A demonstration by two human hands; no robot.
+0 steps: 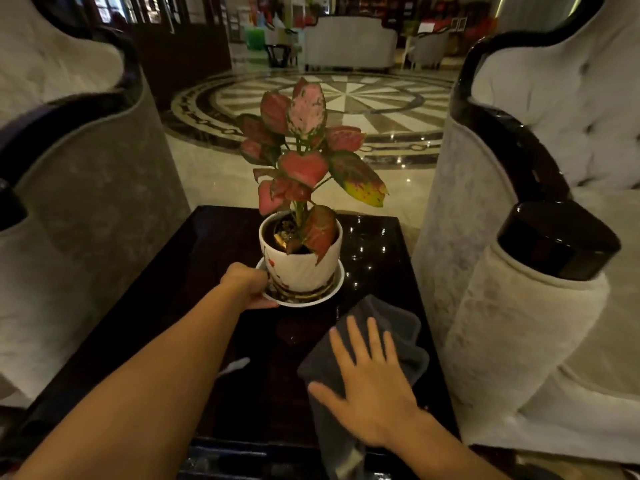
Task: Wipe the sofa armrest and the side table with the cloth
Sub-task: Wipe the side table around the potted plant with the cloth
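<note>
A glossy dark side table (194, 306) stands between two pale sofas. A grey cloth (398, 337) lies on its right front part, and my right hand (370, 386) presses flat on it with fingers spread. My left hand (247, 285) grips the rim of the white saucer (311, 299) under a white plant pot (298, 268) with a red-leaved plant (304, 147) at the table's middle. The right sofa's armrest (519, 327), pale fabric with a black glossy cap (554, 240), stands right of the table.
The left sofa's grey side (90, 209) with dark trim borders the table's left edge. Beyond the table lies a shiny patterned marble floor (367, 105). Another pale sofa (349, 43) stands far back.
</note>
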